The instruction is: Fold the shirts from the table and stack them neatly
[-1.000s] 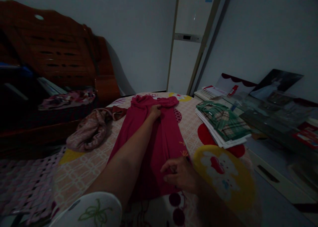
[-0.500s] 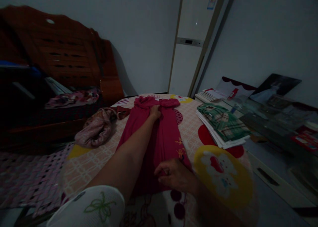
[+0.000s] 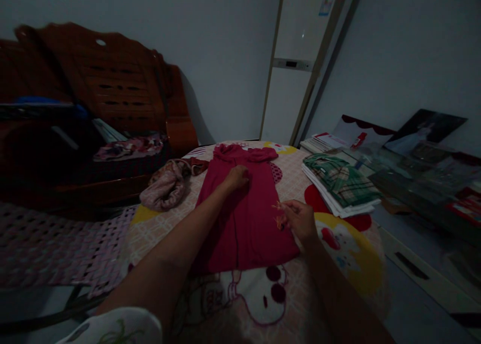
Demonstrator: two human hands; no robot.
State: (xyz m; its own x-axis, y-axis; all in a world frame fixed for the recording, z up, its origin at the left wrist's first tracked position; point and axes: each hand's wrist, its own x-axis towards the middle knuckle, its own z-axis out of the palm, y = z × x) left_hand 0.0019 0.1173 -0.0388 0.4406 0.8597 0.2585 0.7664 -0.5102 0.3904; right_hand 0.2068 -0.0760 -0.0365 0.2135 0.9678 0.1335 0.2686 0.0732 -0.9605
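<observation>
A deep pink shirt [image 3: 255,238] lies folded lengthwise on a round table, its collar end away from me and orange embroidery near its right edge. My left hand [image 3: 237,177] rests on its upper middle, fingers curled down against the cloth. At the right edge, beside the embroidery, my right hand [image 3: 300,219] has its thumb and fingertips closed on the fabric. Dim light blurs the fingertips. A crumpled pinkish-brown garment [image 3: 165,188] lies to the left of the shirt.
A patterned cloth [image 3: 259,304] covers the table. To the right, a green plaid garment [image 3: 341,178] lies on folded white cloth [image 3: 323,196], near a glass-topped cabinet [image 3: 406,178]. A wooden bench [image 3: 112,93] and woven seat [image 3: 67,248] stand left.
My right hand has moved from the near hem, away from me and rightward, to the shirt's right edge. My left hand stays on the upper part; the shirt's near end looks flatter.
</observation>
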